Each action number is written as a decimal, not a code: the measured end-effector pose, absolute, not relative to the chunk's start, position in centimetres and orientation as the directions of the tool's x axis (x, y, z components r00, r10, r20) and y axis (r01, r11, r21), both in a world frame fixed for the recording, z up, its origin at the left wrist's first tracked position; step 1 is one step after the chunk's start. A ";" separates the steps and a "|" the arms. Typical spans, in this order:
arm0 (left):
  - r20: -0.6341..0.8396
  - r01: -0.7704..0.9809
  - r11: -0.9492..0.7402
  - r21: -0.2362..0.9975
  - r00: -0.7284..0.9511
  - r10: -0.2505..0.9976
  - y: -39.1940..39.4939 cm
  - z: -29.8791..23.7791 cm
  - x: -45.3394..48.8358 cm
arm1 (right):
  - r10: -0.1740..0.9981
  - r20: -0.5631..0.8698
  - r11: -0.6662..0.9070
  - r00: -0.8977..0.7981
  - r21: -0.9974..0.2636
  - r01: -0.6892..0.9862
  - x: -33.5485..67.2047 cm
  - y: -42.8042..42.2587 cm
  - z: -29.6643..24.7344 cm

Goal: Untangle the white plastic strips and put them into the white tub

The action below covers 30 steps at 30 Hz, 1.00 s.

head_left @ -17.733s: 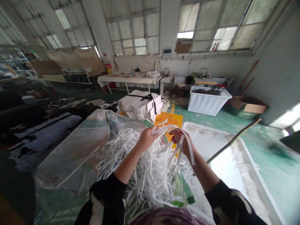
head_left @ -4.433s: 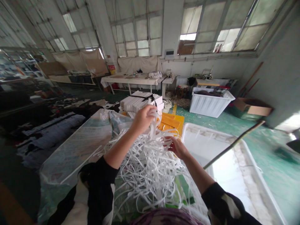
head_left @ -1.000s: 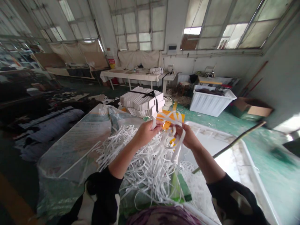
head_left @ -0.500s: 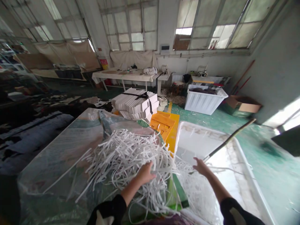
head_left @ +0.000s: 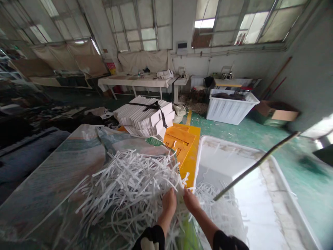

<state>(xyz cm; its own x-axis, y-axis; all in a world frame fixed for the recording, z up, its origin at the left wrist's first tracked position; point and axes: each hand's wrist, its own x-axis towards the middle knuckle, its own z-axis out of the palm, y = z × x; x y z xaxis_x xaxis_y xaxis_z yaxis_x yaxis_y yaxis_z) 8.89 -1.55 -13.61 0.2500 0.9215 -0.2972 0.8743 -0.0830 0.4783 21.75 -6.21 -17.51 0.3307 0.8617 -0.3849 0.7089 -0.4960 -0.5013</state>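
A tangled heap of narrow white strips (head_left: 135, 180) lies on a clear printed plastic sheet (head_left: 70, 152). My left hand (head_left: 169, 202) is closed at the heap's right edge, its fingertips partly hidden among the strips. Close beside it, my right hand (head_left: 191, 201) is closed on strips that poke out above its fingers. Both hands are near the left wall of a large white tub (head_left: 200, 152). More white strips (head_left: 221, 211) lie inside this tub, and a long stick (head_left: 257, 165) leans out of it to the right.
Beyond the heap, a strapped bundle of white sheets (head_left: 145, 116) stands behind yellow plastic panels (head_left: 180, 139). A second white tub (head_left: 232, 107) and a cardboard box (head_left: 277, 113) stand farther back on the green floor. A long table (head_left: 132, 81) runs along the wall.
My right hand has moved left from over the tub and closed on strips at the heap's edge. My left hand has shifted slightly right and closed. The view has shifted a little.
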 end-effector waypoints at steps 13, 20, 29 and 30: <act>-0.025 0.354 -0.033 0.935 0.160 0.987 1.8 1.3 0.2 | 0.871 -0.357 -0.317 0.337 -0.933 -0.169 32.4 -11.9 1.8; -0.047 0.284 -0.043 0.958 0.302 0.952 -1.4 6.9 0.0 | 0.959 -0.156 -0.148 0.237 -0.988 -0.054 32.2 -12.7 4.8; 0.062 0.185 -0.157 0.970 0.435 0.898 -3.3 8.1 1.8 | 0.965 -0.115 -0.114 0.235 -0.993 -0.015 33.8 -15.9 7.3; 0.067 0.181 -0.165 0.970 0.451 0.890 -3.4 8.5 2.0 | 0.958 -0.103 -0.131 0.266 -0.987 0.090 34.8 -16.7 7.2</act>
